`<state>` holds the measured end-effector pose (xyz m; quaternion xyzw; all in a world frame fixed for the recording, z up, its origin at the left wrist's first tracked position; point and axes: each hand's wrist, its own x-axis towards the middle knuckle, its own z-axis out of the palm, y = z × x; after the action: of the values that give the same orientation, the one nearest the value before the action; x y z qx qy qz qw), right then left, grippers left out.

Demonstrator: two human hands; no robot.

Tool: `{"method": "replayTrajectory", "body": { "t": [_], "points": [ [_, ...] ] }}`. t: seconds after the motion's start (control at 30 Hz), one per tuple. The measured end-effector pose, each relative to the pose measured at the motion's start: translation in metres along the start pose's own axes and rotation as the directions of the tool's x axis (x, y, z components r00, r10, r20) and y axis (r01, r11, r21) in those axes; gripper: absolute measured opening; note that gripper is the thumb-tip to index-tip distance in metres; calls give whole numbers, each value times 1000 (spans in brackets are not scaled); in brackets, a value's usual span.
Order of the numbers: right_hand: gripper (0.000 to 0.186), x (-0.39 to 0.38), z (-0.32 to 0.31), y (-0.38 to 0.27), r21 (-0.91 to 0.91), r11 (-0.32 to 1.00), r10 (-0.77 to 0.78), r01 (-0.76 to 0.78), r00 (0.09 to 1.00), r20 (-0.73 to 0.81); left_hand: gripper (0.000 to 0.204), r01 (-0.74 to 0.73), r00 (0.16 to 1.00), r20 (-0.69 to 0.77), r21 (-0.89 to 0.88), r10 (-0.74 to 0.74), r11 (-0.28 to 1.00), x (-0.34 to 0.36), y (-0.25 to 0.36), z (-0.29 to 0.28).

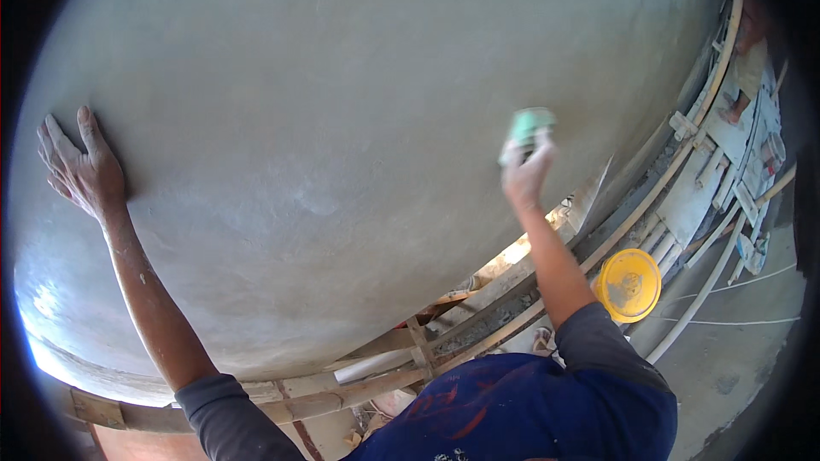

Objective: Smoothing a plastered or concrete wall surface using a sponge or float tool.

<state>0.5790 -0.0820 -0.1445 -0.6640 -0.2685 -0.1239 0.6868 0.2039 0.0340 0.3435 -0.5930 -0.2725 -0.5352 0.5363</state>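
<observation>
The right hand has its fingers closed around a green pad, blurred, at the grey wall toward its right edge; whether the pad touches the wall is unclear. The left hand lies against the wall near its left edge, fingers straight and partly spread, holding nothing. Along the wall's lower edge curves a long wooden pole, with a bright gap between wall and pole; the right forearm crosses in front of both. Beyond the pole, just beside the right sleeve, stands a round yellow tub with a grey smear. Boards and more poles crowd the area past the wall's right edge, where another person's leg shows. The wearer's blue shirt hides part of the lower poles.
</observation>
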Motion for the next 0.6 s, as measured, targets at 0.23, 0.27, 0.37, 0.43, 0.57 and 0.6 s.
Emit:
{"method": "replayTrajectory", "body": {
  "t": [0.23,0.27,0.37,0.43,0.57,0.6],
  "points": [
    [62,-40,25,-119,126,918,-382,377,924,21,79,-37,999,-7,39,38,999,9,-6,-21],
    [62,-43,15,-103,91,916,-392,390,920,11,79,-22,1000,6,18,22,1000,-5,-3,-6],
    [65,5,-7,-32,50,995,-84,84,996,-5,77,8,1000,-7,0,-8,1000,-1,8,1],
    [67,39,0,-29,129,979,175,-157,974,-145,76,0,1000,6,4,0,1000,2,14,-2],
    [71,-12,34,-113,124,896,-416,426,904,-98,76,-17,1000,-4,27,18,999,-2,3,-5],
    [72,-38,30,-108,96,866,-494,490,869,23,76,-19,1000,-11,30,19,999,-1,0,-7]
  ]
}}
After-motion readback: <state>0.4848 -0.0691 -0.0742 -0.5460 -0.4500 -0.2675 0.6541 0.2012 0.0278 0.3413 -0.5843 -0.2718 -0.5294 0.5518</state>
